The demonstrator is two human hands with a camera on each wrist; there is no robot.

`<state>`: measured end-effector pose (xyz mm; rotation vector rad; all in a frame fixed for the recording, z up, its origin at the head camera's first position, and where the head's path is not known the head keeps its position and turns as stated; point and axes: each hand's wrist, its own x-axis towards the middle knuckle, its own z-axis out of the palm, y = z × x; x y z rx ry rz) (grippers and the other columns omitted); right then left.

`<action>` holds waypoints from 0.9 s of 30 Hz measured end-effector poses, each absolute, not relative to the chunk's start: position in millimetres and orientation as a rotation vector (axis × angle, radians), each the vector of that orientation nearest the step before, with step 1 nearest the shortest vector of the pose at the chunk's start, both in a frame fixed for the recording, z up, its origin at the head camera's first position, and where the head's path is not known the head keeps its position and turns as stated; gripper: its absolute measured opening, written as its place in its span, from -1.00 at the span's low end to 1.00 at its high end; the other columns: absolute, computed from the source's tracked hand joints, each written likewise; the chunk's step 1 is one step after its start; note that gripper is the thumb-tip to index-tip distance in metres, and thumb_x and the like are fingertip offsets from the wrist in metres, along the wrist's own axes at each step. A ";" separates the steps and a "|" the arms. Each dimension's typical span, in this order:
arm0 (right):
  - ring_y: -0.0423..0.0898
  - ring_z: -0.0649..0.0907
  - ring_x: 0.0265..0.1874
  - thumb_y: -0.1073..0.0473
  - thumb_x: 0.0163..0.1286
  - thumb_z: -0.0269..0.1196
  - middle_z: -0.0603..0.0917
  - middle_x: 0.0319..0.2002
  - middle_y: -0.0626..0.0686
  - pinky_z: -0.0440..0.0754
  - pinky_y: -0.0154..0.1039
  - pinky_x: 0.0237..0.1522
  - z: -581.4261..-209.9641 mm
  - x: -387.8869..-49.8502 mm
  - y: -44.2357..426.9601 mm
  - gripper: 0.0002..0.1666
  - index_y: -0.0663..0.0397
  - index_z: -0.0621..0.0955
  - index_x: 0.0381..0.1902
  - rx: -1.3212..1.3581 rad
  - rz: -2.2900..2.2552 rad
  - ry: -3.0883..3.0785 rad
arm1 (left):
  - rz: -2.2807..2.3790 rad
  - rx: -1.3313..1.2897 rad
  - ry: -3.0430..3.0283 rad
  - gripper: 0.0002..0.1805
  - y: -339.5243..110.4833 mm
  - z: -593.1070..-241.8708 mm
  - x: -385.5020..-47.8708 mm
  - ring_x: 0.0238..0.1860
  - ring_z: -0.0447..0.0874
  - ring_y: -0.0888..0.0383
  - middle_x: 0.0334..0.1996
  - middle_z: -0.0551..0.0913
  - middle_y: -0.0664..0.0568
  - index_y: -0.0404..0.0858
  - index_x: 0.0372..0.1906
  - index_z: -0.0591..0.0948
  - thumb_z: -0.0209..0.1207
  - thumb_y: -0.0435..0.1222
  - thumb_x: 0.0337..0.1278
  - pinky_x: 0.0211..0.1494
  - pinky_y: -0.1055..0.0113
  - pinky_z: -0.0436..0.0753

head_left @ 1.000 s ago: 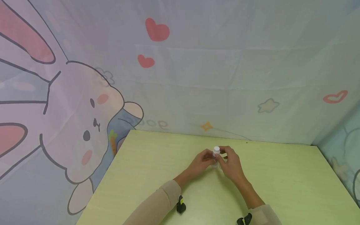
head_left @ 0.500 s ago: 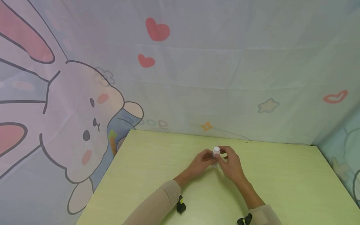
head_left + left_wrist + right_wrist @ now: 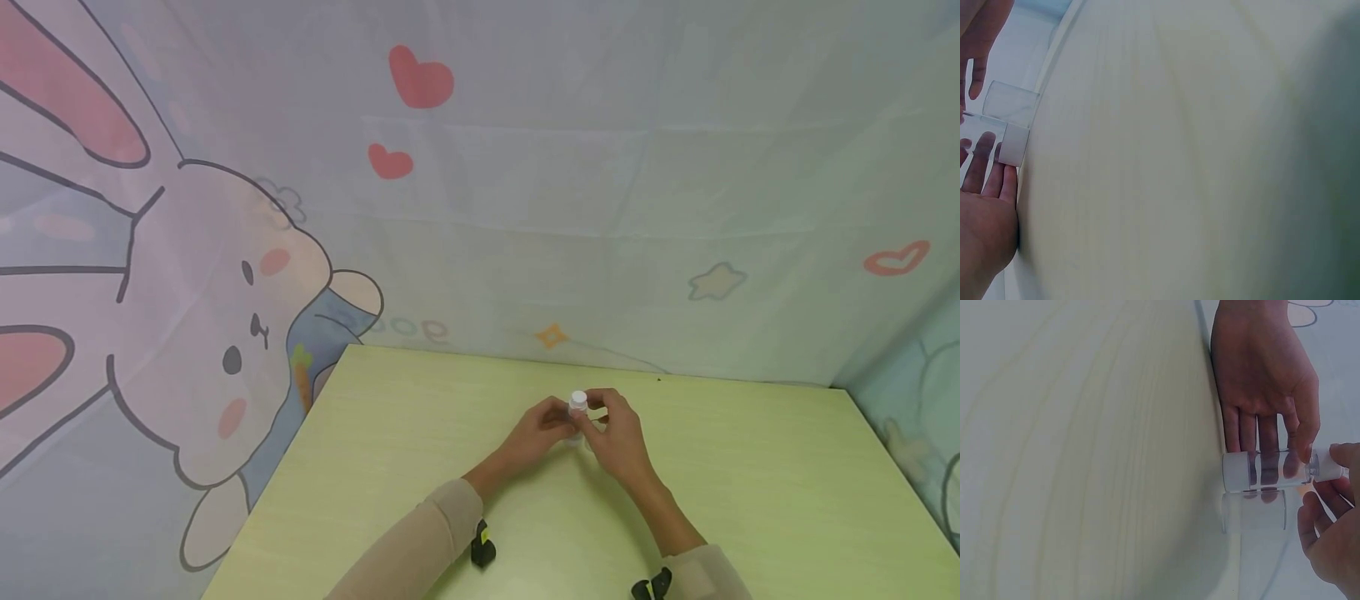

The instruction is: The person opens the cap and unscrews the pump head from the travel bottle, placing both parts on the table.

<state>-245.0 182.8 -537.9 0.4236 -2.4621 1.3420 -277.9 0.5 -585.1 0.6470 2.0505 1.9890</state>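
A clear bottle (image 3: 1235, 472) with a white base and a white top (image 3: 577, 400) stands upright on the table between both hands. Its see-through body shows the fingers behind it in the right wrist view. My left hand (image 3: 534, 433) holds the body, fingers behind and thumb near the neck. With thumb and fingers, my right hand (image 3: 621, 442) pinches the white top. Right beside the bottle, a clear cylindrical cover (image 3: 1254, 512) stands on the table; the hands mostly hide it in the head view.
The pale yellow-green table (image 3: 750, 475) reaches back to a cloth backdrop (image 3: 510, 250) printed with a rabbit and hearts. A black wrist device (image 3: 483, 546) sits by the left sleeve, and another black device (image 3: 651, 585) by the right sleeve.
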 end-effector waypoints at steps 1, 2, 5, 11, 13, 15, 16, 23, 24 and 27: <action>0.13 0.62 0.07 0.22 0.50 0.40 0.67 0.05 0.19 0.68 0.08 0.01 -537.8 -245.0 182.9 -0.62 0.28 0.59 0.16 0.423 1.344 -2.463 | 1.991 0.646 2.050 -0.75 0.7 -585.3 -278.0 0.23 0.70 0.07 0.19 0.70 -0.12 -0.31 0.18 0.57 0.23 -0.36 0.53 0.32 0.28 0.64; 0.12 0.62 0.07 0.22 0.50 0.40 0.67 0.05 0.19 0.68 0.09 0.02 -537.7 -244.9 183.0 -0.62 0.28 0.59 0.16 0.422 1.345 -2.465 | 1.992 0.644 2.049 -0.75 0.7 -585.4 -278.1 0.23 0.70 0.07 0.19 0.70 -0.12 -0.31 0.18 0.57 0.23 -0.36 0.53 0.32 0.28 0.64; 0.12 0.61 0.07 0.22 0.51 0.39 0.68 0.05 0.18 0.68 0.10 0.02 -537.7 -244.8 183.3 -0.62 0.27 0.59 0.17 0.420 1.351 -2.466 | 1.993 0.637 2.052 -0.75 1.1 -586.0 -278.7 0.23 0.70 0.09 0.18 0.70 -0.10 -0.30 0.18 0.58 0.24 -0.36 0.52 0.31 0.29 0.64; 0.10 0.60 0.06 0.23 0.53 0.37 0.68 0.05 0.16 0.67 0.11 0.01 -539.8 -245.0 183.4 -0.63 0.27 0.59 0.19 0.434 1.341 -2.472 | 1.985 0.643 2.062 -0.75 1.2 -587.3 -279.7 0.23 0.70 0.09 0.18 0.70 -0.10 -0.29 0.17 0.58 0.23 -0.36 0.52 0.32 0.29 0.64; 0.10 0.61 0.06 0.24 0.53 0.36 0.68 0.04 0.16 0.68 0.12 0.00 -540.3 -245.2 183.1 -0.63 0.27 0.59 0.19 0.444 1.331 -2.467 | 1.984 0.649 2.063 -0.75 1.0 -587.3 -279.7 0.23 0.70 0.08 0.19 0.70 -0.10 -0.30 0.18 0.58 0.23 -0.36 0.53 0.32 0.29 0.63; 0.11 0.61 0.05 0.26 0.53 0.36 0.69 0.03 0.16 0.68 0.12 -0.02 -540.7 -245.2 182.7 -0.64 0.28 0.59 0.19 0.452 1.316 -2.458 | 1.983 0.649 2.063 -0.75 0.8 -586.8 -279.4 0.23 0.70 0.07 0.19 0.70 -0.10 -0.30 0.18 0.58 0.22 -0.35 0.53 0.32 0.28 0.63; 0.12 0.62 0.04 0.26 0.53 0.36 0.69 0.02 0.16 0.68 0.12 -0.03 -540.9 -245.1 182.4 -0.64 0.29 0.59 0.19 0.454 1.309 -2.453 | 1.981 0.648 2.064 -0.75 0.8 -586.5 -279.3 0.23 0.70 0.06 0.19 0.70 -0.10 -0.29 0.18 0.58 0.22 -0.35 0.53 0.32 0.28 0.63; 0.10 0.63 0.05 0.26 0.54 0.35 0.69 0.04 0.15 0.67 0.05 -0.04 -540.3 -244.4 182.6 -0.63 0.28 0.59 0.21 0.462 1.295 -2.462 | 1.970 0.646 2.067 -0.75 0.0 -586.1 -279.4 0.23 0.70 0.09 0.19 0.70 -0.08 -0.29 0.18 0.57 0.22 -0.33 0.55 0.32 0.30 0.63; 0.10 0.62 0.06 0.26 0.54 0.35 0.69 0.05 0.15 0.67 0.05 -0.03 -540.1 -244.4 182.7 -0.62 0.28 0.58 0.22 0.463 1.299 -2.465 | 1.968 0.650 2.067 -0.75 -0.2 -586.0 -279.4 0.23 0.70 0.09 0.20 0.70 -0.08 -0.29 0.18 0.57 0.22 -0.33 0.55 0.32 0.30 0.63; 0.10 0.63 0.07 0.25 0.54 0.35 0.68 0.07 0.15 0.67 0.05 -0.03 -539.8 -244.7 183.1 -0.61 0.27 0.58 0.22 0.463 1.309 -2.466 | 1.962 0.662 2.071 -0.74 -0.6 -585.5 -279.2 0.23 0.69 0.09 0.20 0.69 -0.09 -0.29 0.19 0.57 0.22 -0.33 0.55 0.33 0.30 0.63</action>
